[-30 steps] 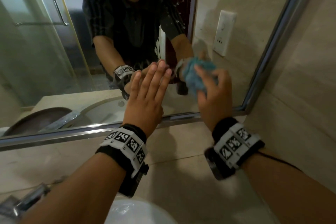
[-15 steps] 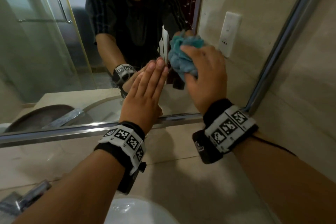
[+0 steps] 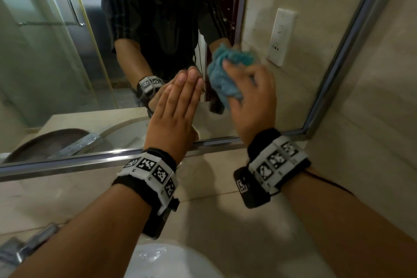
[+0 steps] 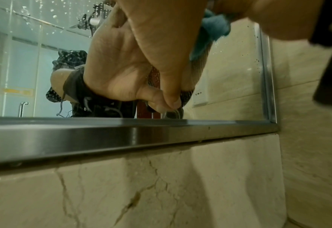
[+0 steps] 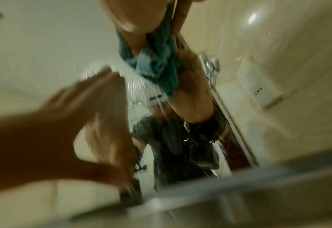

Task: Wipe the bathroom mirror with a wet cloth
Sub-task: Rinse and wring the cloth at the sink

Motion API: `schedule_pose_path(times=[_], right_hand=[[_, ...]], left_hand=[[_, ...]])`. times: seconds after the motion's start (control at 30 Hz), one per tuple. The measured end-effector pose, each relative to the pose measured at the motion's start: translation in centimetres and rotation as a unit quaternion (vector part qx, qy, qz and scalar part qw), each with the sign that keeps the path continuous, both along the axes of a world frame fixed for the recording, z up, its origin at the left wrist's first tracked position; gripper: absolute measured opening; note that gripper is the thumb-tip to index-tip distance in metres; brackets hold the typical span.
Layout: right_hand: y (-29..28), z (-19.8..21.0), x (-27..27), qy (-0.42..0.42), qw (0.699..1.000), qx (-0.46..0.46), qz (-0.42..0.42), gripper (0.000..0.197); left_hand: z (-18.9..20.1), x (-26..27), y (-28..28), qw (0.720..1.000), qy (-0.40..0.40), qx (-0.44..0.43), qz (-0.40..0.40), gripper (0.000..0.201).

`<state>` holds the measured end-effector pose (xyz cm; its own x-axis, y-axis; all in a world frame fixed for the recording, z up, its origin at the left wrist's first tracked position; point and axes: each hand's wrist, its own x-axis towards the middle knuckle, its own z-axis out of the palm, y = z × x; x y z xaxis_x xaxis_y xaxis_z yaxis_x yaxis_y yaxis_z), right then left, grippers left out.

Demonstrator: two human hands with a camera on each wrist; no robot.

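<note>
right hand (image 3: 252, 97) clutches the bunched blue cloth (image 3: 222, 74) against the mirror (image 3: 56, 70); left hand (image 3: 173, 117) lies flat, fingers straight, on the glass.

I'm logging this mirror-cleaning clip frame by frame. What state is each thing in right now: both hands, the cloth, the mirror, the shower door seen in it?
left hand: fingers straight, flat against the glass.
right hand: grips the cloth, pressing it to the glass.
cloth: blue, bunched up.
mirror: water droplets on the upper part.
shower door: reflected, shut as far as shows.
</note>
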<state>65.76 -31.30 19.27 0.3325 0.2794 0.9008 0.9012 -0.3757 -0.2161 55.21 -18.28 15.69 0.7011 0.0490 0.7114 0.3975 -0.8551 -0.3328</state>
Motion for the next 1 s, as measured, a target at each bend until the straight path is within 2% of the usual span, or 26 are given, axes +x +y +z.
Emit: schedule_pose_path(times=[0.03,0.13,0.2,0.27,0.37,0.4,0.47,0.53,0.63,0.7,0.8,0.83,0.9,0.97,1.0], right_hand=[[-0.1,-1.7,-0.3,0.014,0.999,-0.036,0.016,0.028],[-1.9,-8.3,-0.7,-0.055,0.973,-0.220,0.033,0.030],[-2.9,-9.4,0.1,-0.051,0.959,-0.275,0.042,0.039],[-2.9,-7.1,0.4,-0.045,0.969,-0.235,0.056,0.035],[-2.6,-1.5,1.1,0.002,1.000,-0.027,0.009,0.035],[-2.4,-0.1,1.3,0.015,0.999,0.028,-0.015,0.038],[-1.5,0.5,1.3,0.031,0.996,0.066,-0.042,0.045],[-1.1,-1.6,0.4,0.033,0.998,0.018,-0.053,0.049],[-2.4,-6.6,-0.5,0.014,0.988,-0.147,-0.045,0.055],[-3.3,-7.6,-0.3,-0.020,0.979,-0.195,-0.059,0.053],[-3.6,-4.5,0.1,-0.100,0.978,-0.171,-0.061,0.039],[-3.6,-3.0,0.2,-0.088,0.987,-0.135,-0.025,0.032],[-3.6,-0.8,0.5,0.006,0.997,-0.049,0.056,0.020],[-2.8,-1.6,0.7,0.062,0.993,-0.070,0.066,0.015],[-2.4,-2.8,0.4,0.061,0.989,-0.116,0.063,0.017]], left_hand=[[-0.1,0.1,0.1,1.000,-0.002,0.005,0.000,0.108],[-0.1,0.1,0.0,1.000,0.002,0.014,0.009,0.106],[-0.1,0.0,0.0,1.000,0.011,0.007,0.016,0.111],[0.0,0.0,-0.2,1.000,0.013,0.002,0.020,0.113],[-0.1,0.2,-0.4,1.000,0.001,-0.004,0.018,0.111],[-0.1,0.2,-0.5,1.000,-0.001,-0.005,0.019,0.109],[-0.3,0.3,-0.5,1.000,-0.003,0.002,0.018,0.106],[-0.3,0.3,-0.5,1.000,-0.006,0.007,0.016,0.108],[-0.4,0.3,-0.3,1.000,-0.005,0.008,0.017,0.112],[-0.3,0.2,-0.4,1.000,-0.004,0.004,0.019,0.114],[-0.2,0.2,-0.5,1.000,-0.001,-0.002,0.022,0.115],[-0.3,0.2,-0.5,1.000,0.000,-0.004,0.021,0.114],[-0.4,0.2,-0.5,1.000,0.001,-0.006,0.023,0.113],[-0.4,0.3,-0.4,1.000,0.008,-0.005,0.030,0.113],[-0.4,0.3,-0.3,1.000,0.009,-0.004,0.030,0.111]])
